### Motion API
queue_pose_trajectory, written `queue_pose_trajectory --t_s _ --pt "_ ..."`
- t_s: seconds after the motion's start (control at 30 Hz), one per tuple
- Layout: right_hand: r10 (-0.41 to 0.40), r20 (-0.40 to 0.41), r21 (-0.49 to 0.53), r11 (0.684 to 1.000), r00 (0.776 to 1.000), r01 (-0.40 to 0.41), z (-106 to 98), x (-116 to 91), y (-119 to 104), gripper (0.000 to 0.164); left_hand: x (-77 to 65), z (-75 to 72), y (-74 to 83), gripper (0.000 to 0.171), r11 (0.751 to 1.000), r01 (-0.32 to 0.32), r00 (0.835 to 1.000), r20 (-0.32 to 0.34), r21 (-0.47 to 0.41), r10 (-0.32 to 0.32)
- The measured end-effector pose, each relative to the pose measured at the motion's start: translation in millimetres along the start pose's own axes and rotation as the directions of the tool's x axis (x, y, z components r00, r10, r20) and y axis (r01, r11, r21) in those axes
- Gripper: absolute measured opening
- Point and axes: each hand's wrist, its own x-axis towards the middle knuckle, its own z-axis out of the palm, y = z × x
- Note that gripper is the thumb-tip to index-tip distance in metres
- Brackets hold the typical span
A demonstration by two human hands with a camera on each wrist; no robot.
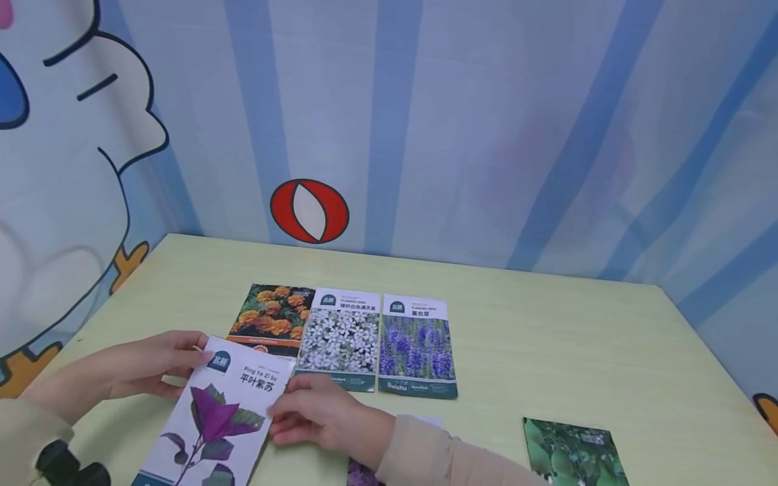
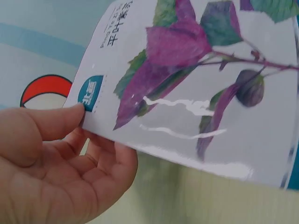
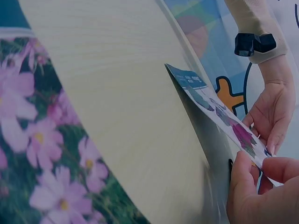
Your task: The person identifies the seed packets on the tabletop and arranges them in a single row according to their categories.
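A white seed packet (image 1: 249, 361) printed with a purple-leaved plant is held up at the table's front left. My left hand (image 1: 142, 364) pinches its upper left corner, thumb on the front beside the teal logo in the left wrist view. From the other side, my right hand (image 1: 325, 415) pinches the right edge between thumb and fingers. The right wrist view shows the packet (image 3: 224, 119) tilted, its lower end raised off the table. Just behind it lie an orange-flower packet (image 1: 273, 314), a white-flower packet (image 1: 340, 341) and a lavender packet (image 1: 416, 344), side by side in a row.
Under my right forearm, a purple-flower packet (image 1: 362, 474) is mostly hidden. A green leafy packet (image 1: 574, 451) lies at the front right of the pale table (image 1: 547, 351). Close to the right wrist camera is a pink-flower packet (image 3: 46, 140). A patterned curtain (image 1: 474, 135) stands behind.
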Motion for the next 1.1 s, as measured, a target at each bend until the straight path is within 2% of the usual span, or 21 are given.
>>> queue_pose_trajectory --t_s 0.17,0.27,0.43,0.67,0.83,1.0,1.1 --pt "-0.005 0.019 -0.019 1.0 1.0 0.005 -8 0 -5 0.019 8.5 7.3 9.8 0.041 0.998 -0.032 0.999 -0.038 -0.052 0.03" --pt "-0.001 0.029 -0.042 0.999 1.0 0.002 -13 -1 -9 0.025 13.3 12.5 16.0 0.046 0.996 -0.054 0.997 -0.058 -0.066 0.05" --pt "-0.023 0.031 -0.03 0.999 0.999 0.024 -23 0 -17 0.032 20.6 24.0 25.6 0.046 0.991 -0.089 0.993 -0.091 -0.095 0.08" --pt "-0.05 -0.011 0.012 0.999 0.999 0.05 -43 -1 -32 0.034 30.6 40.0 44.6 0.044 0.985 -0.138 0.982 -0.147 -0.108 0.121" --pt "-0.077 -0.039 0.025 0.997 0.996 0.078 -64 -4 -45 0.036 39.3 54.0 60.1 0.046 0.983 -0.149 0.978 -0.161 -0.11 0.131" --pt "-0.097 -0.083 -0.006 0.995 0.992 0.097 -95 -7 -56 0.033 52.4 75.4 72.3 0.043 0.963 -0.143 0.982 -0.155 -0.23 0.109" --pt "-0.11 -0.101 -0.015 0.994 0.989 0.109 -113 -8 -60 0.033 60.8 88.1 80.6 0.041 0.955 -0.135 0.981 -0.169 -0.265 0.092"
